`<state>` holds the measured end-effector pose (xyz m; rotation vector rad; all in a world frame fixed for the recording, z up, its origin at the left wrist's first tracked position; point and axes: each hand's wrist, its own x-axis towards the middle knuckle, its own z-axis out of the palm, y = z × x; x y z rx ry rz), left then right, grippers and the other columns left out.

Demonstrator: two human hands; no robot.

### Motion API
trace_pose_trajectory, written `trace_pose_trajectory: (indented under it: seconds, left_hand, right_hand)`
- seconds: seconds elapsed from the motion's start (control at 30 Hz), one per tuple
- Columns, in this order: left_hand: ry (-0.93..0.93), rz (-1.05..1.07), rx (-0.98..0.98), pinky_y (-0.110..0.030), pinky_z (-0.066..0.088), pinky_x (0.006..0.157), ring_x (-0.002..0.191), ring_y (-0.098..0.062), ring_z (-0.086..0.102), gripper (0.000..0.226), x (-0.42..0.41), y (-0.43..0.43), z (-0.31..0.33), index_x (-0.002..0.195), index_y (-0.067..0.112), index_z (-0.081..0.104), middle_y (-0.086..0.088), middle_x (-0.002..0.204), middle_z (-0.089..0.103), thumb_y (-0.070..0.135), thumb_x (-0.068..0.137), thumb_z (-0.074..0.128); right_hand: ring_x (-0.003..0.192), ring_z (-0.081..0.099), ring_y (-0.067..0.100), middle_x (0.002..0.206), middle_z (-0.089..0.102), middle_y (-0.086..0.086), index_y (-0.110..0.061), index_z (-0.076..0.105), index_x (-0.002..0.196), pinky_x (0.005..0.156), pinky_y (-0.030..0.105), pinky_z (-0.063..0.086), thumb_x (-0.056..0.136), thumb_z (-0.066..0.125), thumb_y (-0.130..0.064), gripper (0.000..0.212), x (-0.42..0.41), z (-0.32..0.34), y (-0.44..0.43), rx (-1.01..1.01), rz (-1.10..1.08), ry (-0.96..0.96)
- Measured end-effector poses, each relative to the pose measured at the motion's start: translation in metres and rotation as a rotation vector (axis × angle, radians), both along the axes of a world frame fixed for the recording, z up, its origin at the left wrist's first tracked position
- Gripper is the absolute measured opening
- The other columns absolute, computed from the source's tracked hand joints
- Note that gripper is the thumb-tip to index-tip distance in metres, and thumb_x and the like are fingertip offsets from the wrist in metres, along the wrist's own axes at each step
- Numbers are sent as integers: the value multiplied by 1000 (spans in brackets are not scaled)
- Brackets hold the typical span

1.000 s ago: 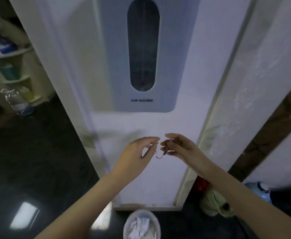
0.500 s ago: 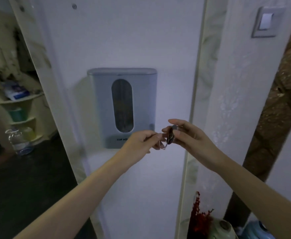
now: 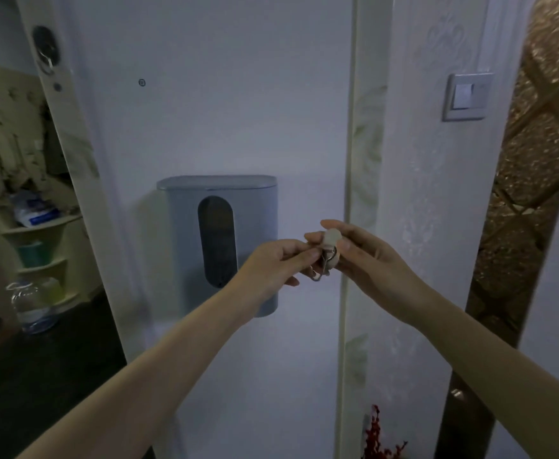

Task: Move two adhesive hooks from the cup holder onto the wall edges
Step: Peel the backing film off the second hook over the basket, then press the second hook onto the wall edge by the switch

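We hold both hands up in front of the white wall panel (image 3: 238,111), meeting just to the right of the grey cup holder (image 3: 218,243) that is mounted on it. Our right hand (image 3: 370,263) pinches an adhesive hook (image 3: 329,251) between thumb and fingers; its pale round backing pad faces us and is tipped slightly, and its thin wire hook hangs down and a little to the left, so the long axis runs close to vertical. Our left hand (image 3: 271,263) is closed narrowly, its fingertips touching the wire part of the same hook; whether a second hook sits between the two hands we cannot tell, since the fingers cover that spot. The cup holder stands upright with a tall dark oval window down its front, and our left wrist crosses in front of its lower right corner. Just beside our right hand a pale vertical trim strip (image 3: 364,144) marks the right edge of the panel, and beyond it lies a patterned white wall face with a light switch (image 3: 467,96) high up. On the left edge trim, well above and apart from our hands, a dark round hook (image 3: 45,48) is already stuck. The wall above the cup holder is bare apart from a small screw head (image 3: 142,82). At far left are shelves (image 3: 44,226) and a clear water bottle (image 3: 33,306) on the floor.
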<state>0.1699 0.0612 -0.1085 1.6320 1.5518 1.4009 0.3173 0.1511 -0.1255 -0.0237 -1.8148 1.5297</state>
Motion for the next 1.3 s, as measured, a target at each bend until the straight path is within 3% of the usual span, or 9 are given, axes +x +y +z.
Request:
trace_pose_trajectory:
  seconds: [0.2,0.3,0.43,0.7,1.0,1.07,1.17,1.3]
  left_hand:
    - [17,34,94,-5,46,54,61,8,61,11,2,7,10,78,21,66,14,68,69,23,87,59]
    - [20,42,147,-5,46,53,61,8,61,14,-2,13,15,74,24,66,19,61,70,22,86,59]
    - [44,33,190,-5,45,53,61,8,60,16,-7,21,27,72,27,66,23,61,69,21,86,59]
    - [100,0,291,-7,43,54,59,9,59,15,-16,48,62,73,24,65,24,59,68,22,86,59]
    - [218,15,416,-2,39,49,53,8,58,12,-22,78,116,75,14,69,4,71,69,16,84,62]
    - [262,26,444,-11,47,57,60,2,63,13,-23,85,127,75,12,70,-2,74,72,17,83,63]
    - [351,51,463,-36,55,74,71,-15,67,14,-24,95,141,78,12,72,-2,75,73,20,84,62]
    - [446,66,485,-29,53,69,62,-5,61,14,-27,106,160,80,15,72,2,73,71,21,85,60]
  right_hand:
    - [104,63,13,111,68,-1,-20,58,111,93,24,50,89,49,-23,24,6,12,6,138,-253,-49]
    - [88,63,2,94,67,-9,-26,61,92,82,18,51,89,51,-20,12,5,23,11,206,-419,-44]
    - [69,60,-8,80,63,-12,-28,58,77,68,12,49,88,52,-18,16,3,41,21,271,-560,-64]
    - [61,57,-10,76,62,-10,-27,60,78,59,6,45,88,52,-22,14,-10,80,41,350,-656,-77]
    - [68,56,2,77,61,-7,-24,57,78,58,8,46,89,52,-24,12,-14,130,63,464,-788,-54]
    - [67,56,2,76,60,-8,-23,57,79,56,7,45,88,52,-25,11,-14,141,68,496,-827,-60]
    - [70,56,8,76,60,-8,-22,58,83,62,14,47,89,51,-27,10,-14,155,76,536,-885,-79]
    - [73,56,8,78,60,-7,-23,57,84,68,19,47,89,50,-27,9,-15,172,84,557,-927,-102]
